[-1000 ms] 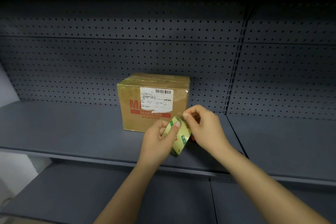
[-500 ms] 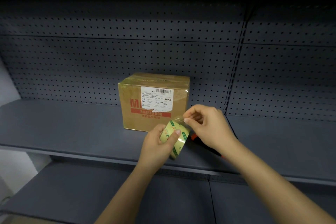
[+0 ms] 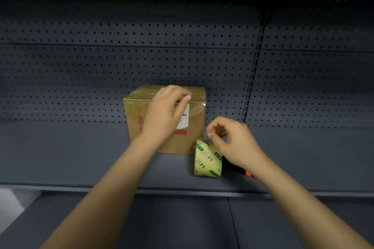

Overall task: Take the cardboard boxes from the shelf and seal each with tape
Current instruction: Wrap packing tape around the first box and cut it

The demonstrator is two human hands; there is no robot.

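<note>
Left hand (image 3: 168, 113) first: from the head camera I see it reaching across the front of the cardboard box (image 3: 194, 137), fingers loosely bent near the top front edge with nothing in them. Blur keeps me from saying whether they touch the cardboard. The right hand (image 3: 232, 141) sits lower and to the right, thumb and forefinger pinching the loose end at the top of the tape roll (image 3: 208, 159). That roll stands on edge just beside the box's lower right corner, at or just above the shelf (image 3: 81, 157); I cannot tell which. The box rests on the same shelf, close to the perforated back panel (image 3: 101, 66), with glossy tape along its upper edges. An orange and black tool (image 3: 248, 174) peeks out behind the right wrist.

My read: the box has not yet come off the shelf. It lies up and left of the pinched end, with its long side running left to right. The left hand is much the nearer, so I'd have it draw the box out.
</note>
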